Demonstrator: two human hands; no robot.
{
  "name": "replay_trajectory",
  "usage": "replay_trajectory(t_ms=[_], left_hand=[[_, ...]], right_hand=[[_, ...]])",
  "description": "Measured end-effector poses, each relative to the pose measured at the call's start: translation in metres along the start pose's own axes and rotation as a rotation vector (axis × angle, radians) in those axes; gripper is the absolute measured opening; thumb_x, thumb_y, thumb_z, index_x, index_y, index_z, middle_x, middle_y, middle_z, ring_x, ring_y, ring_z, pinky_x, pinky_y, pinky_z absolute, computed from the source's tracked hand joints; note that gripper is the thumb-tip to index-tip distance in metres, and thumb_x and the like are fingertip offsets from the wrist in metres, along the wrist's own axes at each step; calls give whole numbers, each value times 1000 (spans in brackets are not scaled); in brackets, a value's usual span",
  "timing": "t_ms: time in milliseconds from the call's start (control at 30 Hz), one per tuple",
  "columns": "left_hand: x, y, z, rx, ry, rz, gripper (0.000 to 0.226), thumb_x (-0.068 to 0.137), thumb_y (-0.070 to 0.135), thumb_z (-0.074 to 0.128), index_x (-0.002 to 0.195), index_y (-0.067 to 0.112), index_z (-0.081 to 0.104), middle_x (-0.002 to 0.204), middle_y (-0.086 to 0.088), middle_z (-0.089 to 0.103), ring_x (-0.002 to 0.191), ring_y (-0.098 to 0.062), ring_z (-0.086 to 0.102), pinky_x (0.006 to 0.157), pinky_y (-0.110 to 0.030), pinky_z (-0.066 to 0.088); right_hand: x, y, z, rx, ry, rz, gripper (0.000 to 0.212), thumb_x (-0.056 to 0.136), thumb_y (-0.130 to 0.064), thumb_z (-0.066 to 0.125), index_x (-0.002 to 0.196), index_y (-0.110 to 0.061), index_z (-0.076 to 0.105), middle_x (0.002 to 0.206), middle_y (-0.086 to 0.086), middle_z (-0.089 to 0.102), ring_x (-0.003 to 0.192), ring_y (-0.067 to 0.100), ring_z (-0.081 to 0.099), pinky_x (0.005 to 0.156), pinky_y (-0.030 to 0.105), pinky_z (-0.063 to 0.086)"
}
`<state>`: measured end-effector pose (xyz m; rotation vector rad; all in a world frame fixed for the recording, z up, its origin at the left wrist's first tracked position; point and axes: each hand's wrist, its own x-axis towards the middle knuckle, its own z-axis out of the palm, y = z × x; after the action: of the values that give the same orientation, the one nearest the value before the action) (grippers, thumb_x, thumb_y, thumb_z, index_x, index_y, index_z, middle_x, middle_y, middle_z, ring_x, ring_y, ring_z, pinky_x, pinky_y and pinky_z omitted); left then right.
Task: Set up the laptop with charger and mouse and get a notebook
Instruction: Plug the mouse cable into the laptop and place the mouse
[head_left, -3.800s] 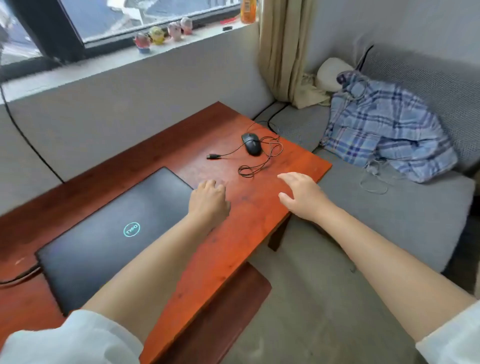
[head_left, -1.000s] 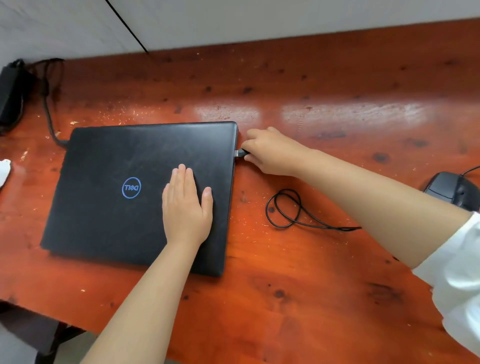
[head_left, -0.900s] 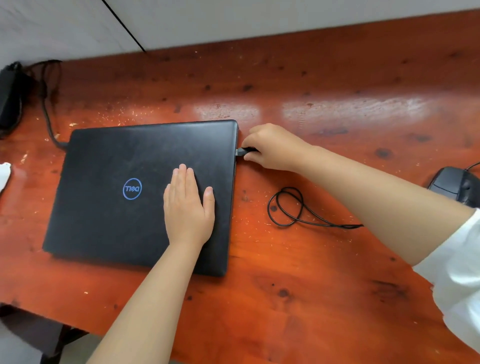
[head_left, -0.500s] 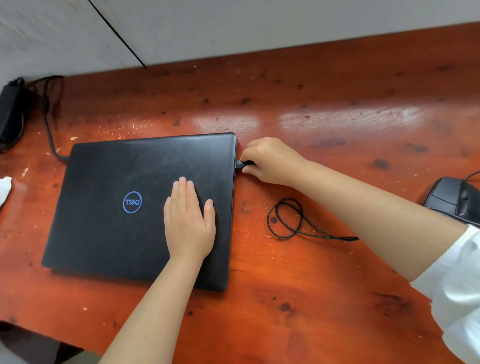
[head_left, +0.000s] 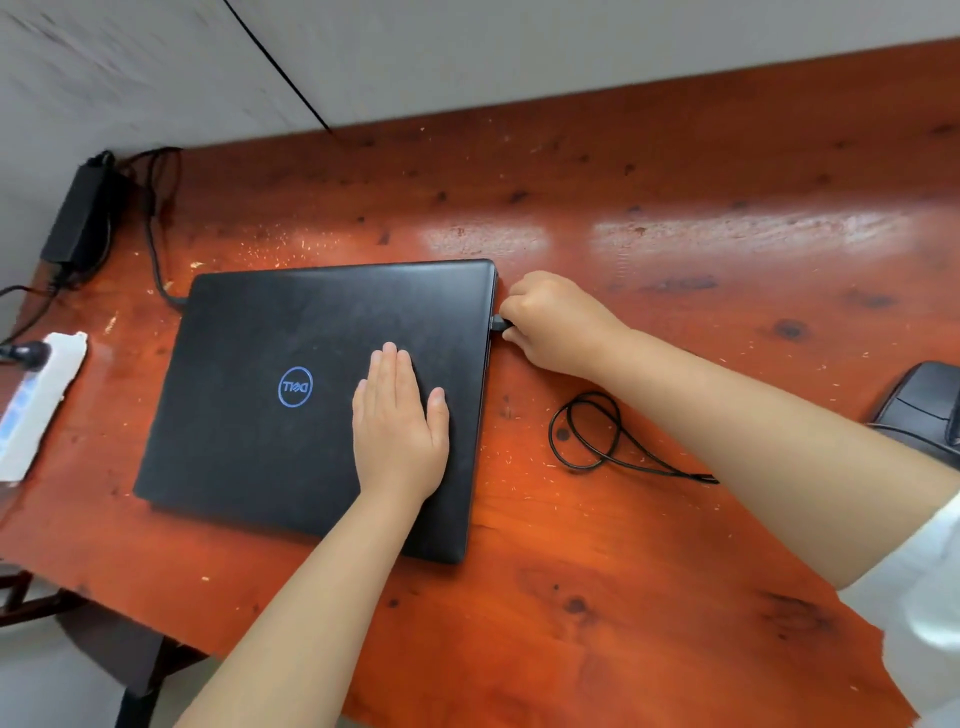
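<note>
A closed black laptop with a blue round logo lies on the red-brown wooden table. My left hand rests flat on its lid, fingers together. My right hand pinches the mouse's USB plug at the laptop's right edge. The mouse cable loops on the table beside my right forearm. The black mouse sits at the far right edge of view. The black charger brick lies at the table's far left, its cord running to the laptop's left rear corner.
A white power strip with a black plug in it lies at the left table edge. A grey wall runs behind the table, with a thin black cable down it. Dark table legs show at the lower left.
The view has shifted, bringing the power strip into sight on the left. My hands keep their places: left flat on the lid, right on the plug at the laptop's side.
</note>
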<state>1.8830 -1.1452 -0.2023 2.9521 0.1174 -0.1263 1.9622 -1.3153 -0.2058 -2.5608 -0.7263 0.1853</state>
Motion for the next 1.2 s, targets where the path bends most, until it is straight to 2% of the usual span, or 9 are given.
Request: replay_trajectory(t_ms=[233,400,533,700,800,900,967,1067,1200], left_hand=[[-1,1,-1,5,17,10,48,93,13,43,136,-5,31,147,-22,31,140,-33,22,114,-46,19],[0,3,-4,48,-13,4,44,93,11,42,132,-7,34,145,-24,34,138,-35,24,113,-48,22],[0,12,-12,107,-54,-7,32,91,8,42,114,-13,45,126,-31,47,117,-45,42,99,-56,36],[-11,57,-17,42,37,289,32,80,-7,56,110,-15,56,120,-34,57,115,-46,53,91,-56,46],[-17,100,-9,-54,27,339,39,83,1,55,120,-11,51,131,-30,50,126,-41,44,101,-51,39],[-26,121,5,-97,-9,324,44,88,9,50,129,-6,43,142,-24,39,136,-35,32,109,-46,29],[-36,122,14,-90,-21,325,45,88,9,50,130,-5,42,144,-23,38,137,-34,29,111,-45,27],[-53,112,18,-98,-29,310,43,83,3,56,124,-10,48,138,-28,44,133,-41,34,108,-51,31],[-65,88,11,-102,10,334,37,77,2,57,111,-13,58,123,-33,56,121,-48,47,98,-59,39]], right_hand=[[-3,-3,6,68,39,54,18,90,-9,49,91,4,62,99,21,63,101,31,53,94,40,41],[2,0,-3,39,-35,40,19,90,-10,51,90,4,62,102,21,63,100,33,55,81,38,44],[-8,-7,-12,-27,-72,82,26,91,-21,51,102,1,58,109,18,61,105,34,53,81,38,44],[-73,7,-55,-160,-152,76,33,92,-28,46,113,-4,56,114,16,60,110,32,50,85,40,45],[-136,27,-88,-145,-266,60,37,88,-33,54,115,-8,59,112,14,64,107,32,53,90,41,45],[-195,46,-108,-195,-334,117,63,73,-48,68,126,-17,53,125,10,58,115,30,49,97,42,42],[-222,53,-107,-297,-505,266,89,67,-55,68,141,-30,26,147,6,33,131,27,32,104,41,36],[-235,55,-90,-421,-560,281,86,79,-27,61,143,-37,4,156,-3,6,139,26,11,98,41,40],[-224,56,-84,-516,-503,212,76,80,-10,53,143,-31,15,148,-7,26,132,25,22,91,37,40]])
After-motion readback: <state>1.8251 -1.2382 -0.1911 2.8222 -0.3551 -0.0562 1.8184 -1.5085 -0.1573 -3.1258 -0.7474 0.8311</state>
